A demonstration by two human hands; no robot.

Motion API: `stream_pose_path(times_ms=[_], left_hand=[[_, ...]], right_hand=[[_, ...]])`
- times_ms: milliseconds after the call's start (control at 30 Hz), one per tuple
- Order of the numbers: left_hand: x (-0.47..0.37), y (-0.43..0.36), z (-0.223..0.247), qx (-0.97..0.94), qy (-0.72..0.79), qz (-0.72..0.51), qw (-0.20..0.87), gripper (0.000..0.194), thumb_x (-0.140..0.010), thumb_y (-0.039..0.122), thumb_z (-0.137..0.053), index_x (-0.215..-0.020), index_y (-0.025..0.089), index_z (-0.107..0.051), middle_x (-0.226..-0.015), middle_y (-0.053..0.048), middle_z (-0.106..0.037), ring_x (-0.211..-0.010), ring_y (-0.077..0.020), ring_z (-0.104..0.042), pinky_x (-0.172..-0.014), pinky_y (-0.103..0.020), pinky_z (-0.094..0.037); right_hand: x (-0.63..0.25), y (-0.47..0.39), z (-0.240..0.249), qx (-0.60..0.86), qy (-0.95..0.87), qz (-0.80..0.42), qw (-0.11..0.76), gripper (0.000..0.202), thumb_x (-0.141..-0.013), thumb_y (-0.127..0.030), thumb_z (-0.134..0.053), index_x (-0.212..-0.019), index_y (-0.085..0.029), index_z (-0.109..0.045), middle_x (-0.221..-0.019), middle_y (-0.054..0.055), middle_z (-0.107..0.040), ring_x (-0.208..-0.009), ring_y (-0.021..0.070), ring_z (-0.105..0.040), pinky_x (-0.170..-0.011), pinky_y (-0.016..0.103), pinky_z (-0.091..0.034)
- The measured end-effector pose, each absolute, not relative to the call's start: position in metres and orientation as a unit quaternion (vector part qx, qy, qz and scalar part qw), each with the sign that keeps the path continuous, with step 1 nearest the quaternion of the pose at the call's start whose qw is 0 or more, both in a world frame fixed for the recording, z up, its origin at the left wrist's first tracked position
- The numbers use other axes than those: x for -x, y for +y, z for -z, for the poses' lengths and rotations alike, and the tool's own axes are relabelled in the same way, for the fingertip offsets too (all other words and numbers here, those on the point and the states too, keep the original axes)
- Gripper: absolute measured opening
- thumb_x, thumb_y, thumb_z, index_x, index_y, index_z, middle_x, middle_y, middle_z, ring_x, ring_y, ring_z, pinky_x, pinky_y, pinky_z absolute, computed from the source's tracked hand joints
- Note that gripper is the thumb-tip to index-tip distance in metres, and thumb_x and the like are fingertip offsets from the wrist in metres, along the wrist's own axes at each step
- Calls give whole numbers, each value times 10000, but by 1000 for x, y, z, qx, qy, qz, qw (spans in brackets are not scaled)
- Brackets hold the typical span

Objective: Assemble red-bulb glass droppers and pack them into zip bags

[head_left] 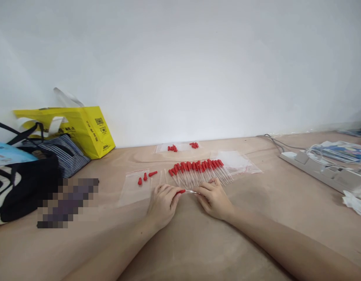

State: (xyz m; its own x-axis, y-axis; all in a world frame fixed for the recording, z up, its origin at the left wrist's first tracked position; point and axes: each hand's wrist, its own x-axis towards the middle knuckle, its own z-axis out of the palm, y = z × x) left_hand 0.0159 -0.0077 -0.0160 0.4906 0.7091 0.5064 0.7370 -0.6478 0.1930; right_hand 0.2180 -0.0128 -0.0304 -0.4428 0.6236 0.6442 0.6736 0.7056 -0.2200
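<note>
Between my hands is one dropper, with its red rubber bulb (pixel 181 191) at the left and its clear tube (pixel 191 191) at the right. My left hand (pixel 164 203) pinches the bulb. The fingers of my right hand (pixel 213 198) are closed on the tube. Just beyond them lies a row of several droppers with red bulbs (pixel 198 166), their clear tubes pointing toward me. Left of the row, three loose red bulbs (pixel 145 176) rest on a clear zip bag (pixel 130 194), and a few bare clear tubes lie beside it.
Near the wall, another clear bag (pixel 161 148) has small red bulbs on it. Clear bags (pixel 245 164) lie right of the row. A white power strip (pixel 321 171) with cables is at the right. A yellow bag (pixel 95 132), a striped pouch (pixel 63 156) and a black bag (pixel 31 183) stand left.
</note>
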Motion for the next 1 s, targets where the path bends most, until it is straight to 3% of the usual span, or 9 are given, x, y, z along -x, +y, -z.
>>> stream_pose_path(times_ms=[633,1000], left_hand=[[-14,-7,18,858,-409,310,28,188,-874,223,-375,-884,209,-562,-831,1,-653,-799,-171,-554,-790,-349,-316],[-16,-14,16,867,-359,341,55,175,-856,207,-406,-788,208,-567,-681,29,-642,-675,-144,-556,-847,-383,-261]], right_hand=[[-212,-14,32,352,-848,42,395,194,-813,-144,-440,-938,-192,-581,-751,7,-622,-650,106,-503,-729,310,-242],[-211,-11,30,311,-872,87,369,212,-766,-87,-401,-806,-180,-587,-670,-6,-574,-558,91,-414,-659,302,-195]])
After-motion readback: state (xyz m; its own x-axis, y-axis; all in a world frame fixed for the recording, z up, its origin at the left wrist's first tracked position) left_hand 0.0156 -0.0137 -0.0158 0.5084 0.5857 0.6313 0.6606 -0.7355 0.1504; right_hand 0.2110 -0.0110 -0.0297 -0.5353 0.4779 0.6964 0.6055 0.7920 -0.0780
